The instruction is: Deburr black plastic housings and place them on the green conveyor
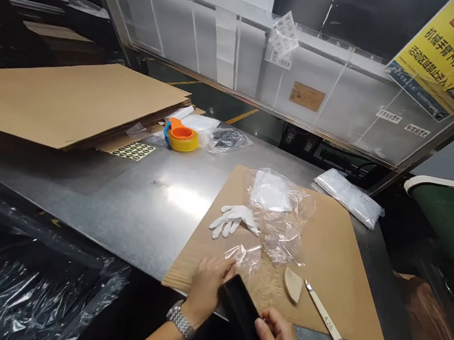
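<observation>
Yellow sign, upper right, on clear panel: red box reads "警告 / WARNING", slightly blurred. Below it "机械手臂下行伤人", then "活动区域禁止进入!". Fine print in the blue strip too small. White craft knife: "A26" on the handle. Two white labels, brown label and printed white stickers on the panel: marks there, can't read. Sticker sheet on desk: too small. Plastic packet: faint marking, illegible.
</observation>
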`<state>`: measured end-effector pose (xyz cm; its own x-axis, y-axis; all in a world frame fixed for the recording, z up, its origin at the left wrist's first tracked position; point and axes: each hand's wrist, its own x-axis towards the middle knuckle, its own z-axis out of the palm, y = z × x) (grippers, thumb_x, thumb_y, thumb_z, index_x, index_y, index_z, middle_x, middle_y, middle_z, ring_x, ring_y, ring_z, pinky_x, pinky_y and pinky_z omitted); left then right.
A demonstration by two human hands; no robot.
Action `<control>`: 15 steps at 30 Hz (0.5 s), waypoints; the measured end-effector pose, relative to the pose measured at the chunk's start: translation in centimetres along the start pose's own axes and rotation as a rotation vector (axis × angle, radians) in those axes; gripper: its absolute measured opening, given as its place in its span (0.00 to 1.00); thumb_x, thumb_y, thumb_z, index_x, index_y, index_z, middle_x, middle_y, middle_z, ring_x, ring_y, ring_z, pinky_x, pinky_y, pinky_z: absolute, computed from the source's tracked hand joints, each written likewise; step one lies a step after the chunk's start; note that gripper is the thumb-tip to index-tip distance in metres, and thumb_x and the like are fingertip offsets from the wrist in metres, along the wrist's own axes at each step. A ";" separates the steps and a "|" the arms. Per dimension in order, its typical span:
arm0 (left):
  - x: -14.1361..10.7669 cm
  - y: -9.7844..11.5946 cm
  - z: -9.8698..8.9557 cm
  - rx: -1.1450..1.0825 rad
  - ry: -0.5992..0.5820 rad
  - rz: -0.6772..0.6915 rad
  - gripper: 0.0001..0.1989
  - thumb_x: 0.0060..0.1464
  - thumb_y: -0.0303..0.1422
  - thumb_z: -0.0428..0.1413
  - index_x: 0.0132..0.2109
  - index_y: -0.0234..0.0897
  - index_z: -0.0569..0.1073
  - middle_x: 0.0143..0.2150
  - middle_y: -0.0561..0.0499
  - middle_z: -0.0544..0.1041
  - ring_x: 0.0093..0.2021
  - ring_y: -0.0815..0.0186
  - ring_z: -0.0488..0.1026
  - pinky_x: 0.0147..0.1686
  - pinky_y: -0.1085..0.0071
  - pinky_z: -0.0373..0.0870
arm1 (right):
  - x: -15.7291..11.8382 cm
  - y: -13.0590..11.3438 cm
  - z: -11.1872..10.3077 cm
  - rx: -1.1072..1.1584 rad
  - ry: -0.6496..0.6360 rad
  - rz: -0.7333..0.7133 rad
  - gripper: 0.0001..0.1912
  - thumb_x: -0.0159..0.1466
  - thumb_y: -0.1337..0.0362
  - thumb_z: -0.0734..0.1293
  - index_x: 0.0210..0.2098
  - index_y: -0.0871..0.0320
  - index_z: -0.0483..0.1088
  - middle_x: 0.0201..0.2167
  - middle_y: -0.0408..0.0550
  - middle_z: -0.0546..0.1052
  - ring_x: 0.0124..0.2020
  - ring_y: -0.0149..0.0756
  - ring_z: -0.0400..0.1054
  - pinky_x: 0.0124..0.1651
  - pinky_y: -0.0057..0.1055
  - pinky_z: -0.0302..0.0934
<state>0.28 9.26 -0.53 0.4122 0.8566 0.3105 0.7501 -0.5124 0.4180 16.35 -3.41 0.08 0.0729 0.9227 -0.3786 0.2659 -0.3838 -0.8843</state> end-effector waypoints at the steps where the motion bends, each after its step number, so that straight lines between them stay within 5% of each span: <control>1: -0.1 0.1 -0.1 -0.017 -0.015 0.013 0.10 0.57 0.28 0.49 0.38 0.39 0.75 0.29 0.52 0.79 0.29 0.64 0.74 0.30 0.69 0.63 | 0.3 0.4 0.2 -0.023 0.037 0.013 0.25 0.61 0.40 0.53 0.32 0.57 0.61 0.20 0.37 0.64 0.11 0.22 0.55 0.12 0.20 0.49; 6: -1.4 0.8 -0.2 -0.017 -0.030 0.080 0.12 0.55 0.25 0.49 0.44 0.36 0.74 0.28 0.51 0.78 0.28 0.63 0.73 0.31 0.68 0.65 | 0.5 1.0 0.5 -0.190 0.225 -0.051 0.24 0.63 0.43 0.52 0.32 0.57 0.63 0.19 0.43 0.67 0.18 0.32 0.63 0.20 0.26 0.56; 10: -2.7 2.4 -0.1 0.025 0.008 0.159 0.15 0.57 0.24 0.45 0.48 0.30 0.72 0.29 0.47 0.77 0.29 0.59 0.72 0.31 0.64 0.63 | -0.1 0.2 1.2 -0.322 0.286 -0.150 0.20 0.62 0.47 0.55 0.35 0.57 0.68 0.29 0.55 0.74 0.32 0.46 0.71 0.34 0.35 0.58; 15: -3.3 3.8 -1.2 0.033 0.020 0.329 0.15 0.57 0.22 0.44 0.44 0.32 0.73 0.25 0.50 0.74 0.27 0.61 0.71 0.31 0.63 0.63 | 0.3 -0.9 0.9 -0.308 0.259 -0.151 0.20 0.64 0.54 0.55 0.50 0.58 0.62 0.22 0.47 0.73 0.24 0.40 0.70 0.29 0.31 0.57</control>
<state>1.09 4.41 1.07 0.6254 0.6436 0.4412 0.5949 -0.7592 0.2642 15.28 -2.84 0.48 0.2393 0.9614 -0.1356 0.5640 -0.2513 -0.7866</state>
